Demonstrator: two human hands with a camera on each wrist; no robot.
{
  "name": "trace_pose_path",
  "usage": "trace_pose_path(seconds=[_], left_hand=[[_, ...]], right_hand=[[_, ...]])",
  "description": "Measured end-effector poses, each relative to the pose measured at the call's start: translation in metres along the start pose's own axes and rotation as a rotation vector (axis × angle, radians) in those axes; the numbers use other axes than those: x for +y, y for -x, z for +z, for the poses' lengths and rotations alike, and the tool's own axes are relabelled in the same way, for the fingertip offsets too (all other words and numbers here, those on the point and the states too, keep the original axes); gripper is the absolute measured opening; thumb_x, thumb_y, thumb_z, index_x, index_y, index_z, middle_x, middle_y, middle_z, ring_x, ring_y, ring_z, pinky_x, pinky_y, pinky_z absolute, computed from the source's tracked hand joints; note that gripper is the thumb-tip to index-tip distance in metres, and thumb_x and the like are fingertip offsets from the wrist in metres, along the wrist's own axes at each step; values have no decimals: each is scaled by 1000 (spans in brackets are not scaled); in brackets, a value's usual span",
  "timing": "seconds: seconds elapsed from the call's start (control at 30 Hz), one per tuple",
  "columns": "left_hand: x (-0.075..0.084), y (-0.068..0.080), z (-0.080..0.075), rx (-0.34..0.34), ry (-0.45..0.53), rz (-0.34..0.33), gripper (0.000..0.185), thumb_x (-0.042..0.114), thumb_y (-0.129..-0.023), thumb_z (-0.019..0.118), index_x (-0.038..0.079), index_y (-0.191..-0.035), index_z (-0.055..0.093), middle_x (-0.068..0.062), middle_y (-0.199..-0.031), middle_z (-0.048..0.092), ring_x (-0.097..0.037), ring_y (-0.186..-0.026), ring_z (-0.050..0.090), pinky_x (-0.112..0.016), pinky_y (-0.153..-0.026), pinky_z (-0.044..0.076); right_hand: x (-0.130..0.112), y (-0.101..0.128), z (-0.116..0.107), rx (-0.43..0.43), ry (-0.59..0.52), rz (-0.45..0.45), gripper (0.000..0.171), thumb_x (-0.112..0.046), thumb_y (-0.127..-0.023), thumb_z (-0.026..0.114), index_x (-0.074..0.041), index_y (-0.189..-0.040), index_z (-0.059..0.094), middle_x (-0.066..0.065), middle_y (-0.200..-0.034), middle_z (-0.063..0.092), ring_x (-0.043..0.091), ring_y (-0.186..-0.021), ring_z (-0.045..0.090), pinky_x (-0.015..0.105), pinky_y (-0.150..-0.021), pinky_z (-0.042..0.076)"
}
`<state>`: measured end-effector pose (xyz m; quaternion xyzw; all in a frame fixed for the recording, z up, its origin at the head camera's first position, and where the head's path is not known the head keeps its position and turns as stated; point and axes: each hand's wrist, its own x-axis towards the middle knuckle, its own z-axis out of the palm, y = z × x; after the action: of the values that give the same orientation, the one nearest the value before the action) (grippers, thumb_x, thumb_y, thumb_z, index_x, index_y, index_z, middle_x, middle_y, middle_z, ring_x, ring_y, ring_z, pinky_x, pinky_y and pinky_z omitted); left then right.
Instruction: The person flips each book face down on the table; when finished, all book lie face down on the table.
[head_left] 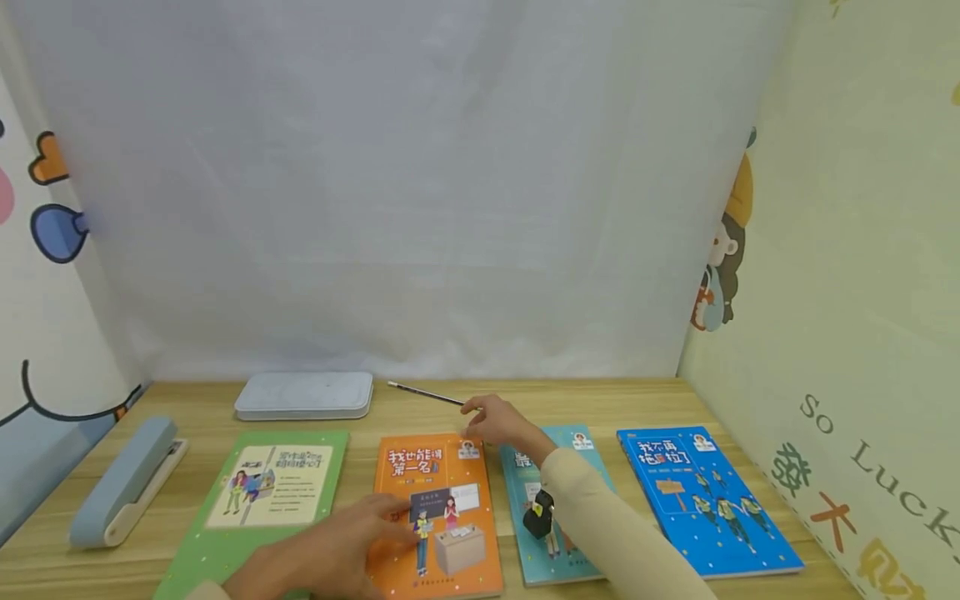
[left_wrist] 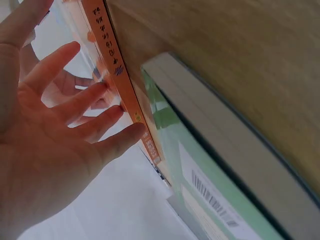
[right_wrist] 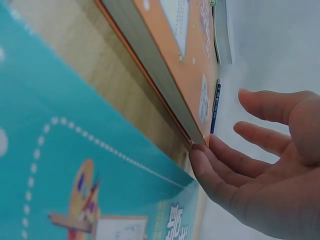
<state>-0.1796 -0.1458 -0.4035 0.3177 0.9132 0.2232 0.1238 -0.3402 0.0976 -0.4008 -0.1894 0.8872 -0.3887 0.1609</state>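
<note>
1. Nearest the lens, the left hand [head_left: 330, 546] lies flat on the orange book [head_left: 438, 512], fingers straight and spread along its left edge, apparently steadying it.
2. At 1 o'clock from it, the right hand [head_left: 498, 425] touches the book's top right corner with relaxed, slightly parted fingers [right_wrist: 235, 157], gripping nothing.
3. Flanking books lie close: green book [head_left: 262, 496] at 9 o'clock, teal book [head_left: 592, 467] at 3 o'clock under the right sleeve, blue book [head_left: 705, 500] beyond.
4. A pencil [head_left: 423, 392] and grey case [head_left: 303, 395] lie at 12 o'clock.
</note>
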Motion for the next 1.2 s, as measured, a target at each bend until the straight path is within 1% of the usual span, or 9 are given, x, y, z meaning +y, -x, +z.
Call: trace_pose_path(seconds=[0.1, 0.23, 0.37, 0.5, 0.67, 0.77, 0.83, 0.97, 1.2], left_hand=[[3, -2, 2, 7, -30, -14, 63, 65, -69, 82, 32, -122, 72, -13, -150, 49, -37, -135, 47, -61, -106, 43], [4, -4, 5, 10, -42, -36, 60, 60, -68, 85, 32, -120, 73, -13, -149, 51, -36, -133, 48, -60, -104, 45], [4, -6, 8, 15, -54, -40, 57, 55, -69, 86, 32, -119, 74, -13, -147, 52, -36, -132, 49, -59, -104, 46], [4, -7, 10, 17, -55, -46, 56, 56, -69, 85, 32, -119, 74, -13, -147, 52, -36, -132, 49, -58, -104, 46], [3, -6, 11, 22, -62, -47, 56, 58, -70, 85, 32, -118, 74, -14, -146, 52, -37, -131, 49, -59, -103, 46], [4, -6, 10, 23, -64, -50, 55, 55, -70, 86, 32, -118, 74, -14, -146, 52, -38, -131, 49, -59, -103, 46], [4, -6, 10, 22, -55, -57, 56, 56, -69, 86, 31, -118, 74, -14, -146, 52, -39, -131, 49, -61, -103, 45], [6, -6, 10, 15, -40, -78, 58, 58, -68, 85, 32, -119, 74, -14, -147, 52, -39, -132, 48, -63, -104, 43], [8, -6, 10, 27, -55, -67, 59, 58, -69, 85, 32, -120, 74, -13, -145, 53, -38, -132, 49, -62, -104, 44]], right_hand=[[-2, 1, 1, 7, 17, 13, 44, -13, -93, 70, -1, -135, 58, 24, -123, 66, 37, -112, 65, 49, -90, 55], [-5, 1, 3, 21, 44, 31, 43, -14, -93, 71, -1, -133, 60, 22, -124, 65, 36, -112, 64, 48, -90, 55], [-8, 1, 4, 23, 70, 49, 43, -15, -92, 71, -1, -131, 61, 21, -124, 64, 35, -111, 64, 46, -88, 55], [-11, 0, 6, 28, 107, 66, 41, -15, -90, 73, -2, -128, 63, 21, -126, 63, 34, -110, 63, 45, -87, 55], [-13, -2, 7, 24, 142, 78, 41, -15, -89, 75, -3, -126, 65, 19, -120, 64, 29, -100, 66, 42, -80, 55], [-13, -5, 8, 26, 139, 87, 41, -15, -88, 76, -2, -125, 65, 18, -118, 66, 25, -96, 65, 39, -79, 55], [-12, -6, 10, 32, 130, 95, 40, -15, -88, 76, -2, -124, 65, 18, -118, 66, 24, -96, 64, 39, -80, 55], [-10, -8, 12, 45, 114, 102, 40, -14, -87, 77, -1, -123, 66, 21, -127, 63, 25, -100, 60, 42, -86, 54], [-12, -8, 9, 20, 92, 109, 40, -13, -85, 79, -1, -121, 67, 22, -135, 58, 33, -114, 58, 48, -96, 51]])
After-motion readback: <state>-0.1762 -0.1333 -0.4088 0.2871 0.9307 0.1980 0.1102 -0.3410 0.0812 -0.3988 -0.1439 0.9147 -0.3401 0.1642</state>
